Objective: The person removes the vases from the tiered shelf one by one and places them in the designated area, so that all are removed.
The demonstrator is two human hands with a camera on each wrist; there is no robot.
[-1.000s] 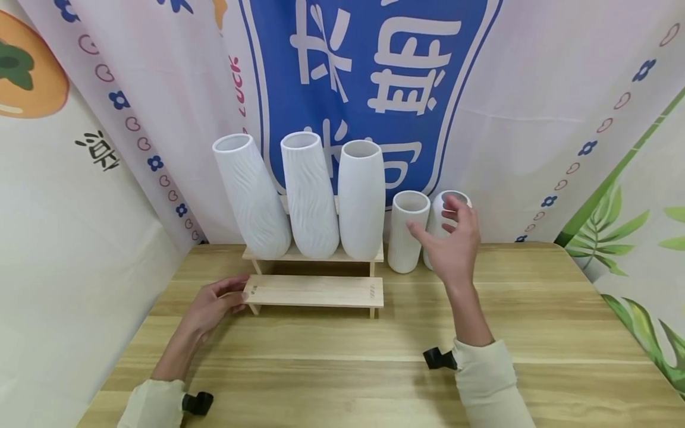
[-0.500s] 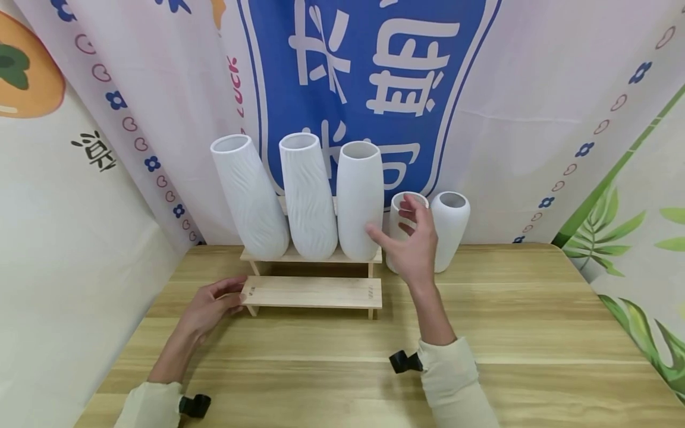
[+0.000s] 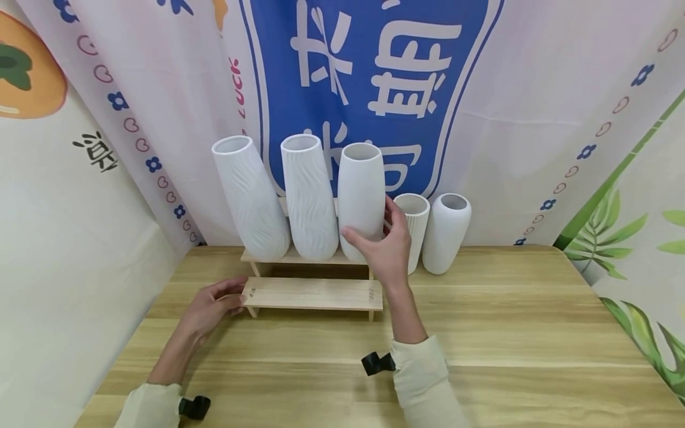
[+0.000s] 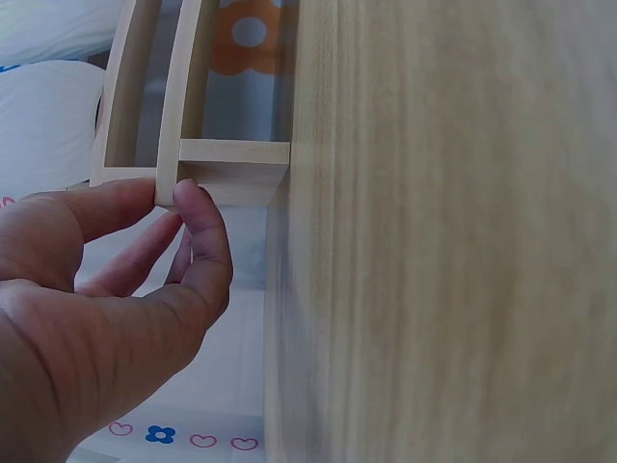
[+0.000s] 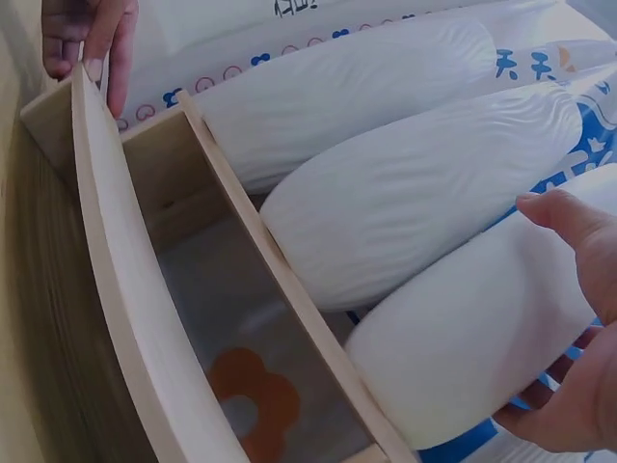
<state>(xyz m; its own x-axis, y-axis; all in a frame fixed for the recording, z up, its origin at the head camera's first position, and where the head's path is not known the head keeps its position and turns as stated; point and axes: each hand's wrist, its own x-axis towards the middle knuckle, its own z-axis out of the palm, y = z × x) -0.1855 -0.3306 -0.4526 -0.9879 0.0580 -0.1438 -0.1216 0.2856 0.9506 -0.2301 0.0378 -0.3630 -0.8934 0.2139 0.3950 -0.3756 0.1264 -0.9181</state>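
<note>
The tall plain vase point(image 3: 361, 190) stands at the upper step's point(image 3: 293, 256) right end, the right hand point(image 3: 386, 249) curled round it. The left hand point(image 3: 216, 304) pinches the lower step's point(image 3: 313, 293) left end. Over by the worktop's point(image 3: 514, 333) back edge stand two short vases point(image 3: 446, 241).

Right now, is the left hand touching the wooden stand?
Touching. The left wrist view shows the left hand pinching the wooden stand at its end.
</note>
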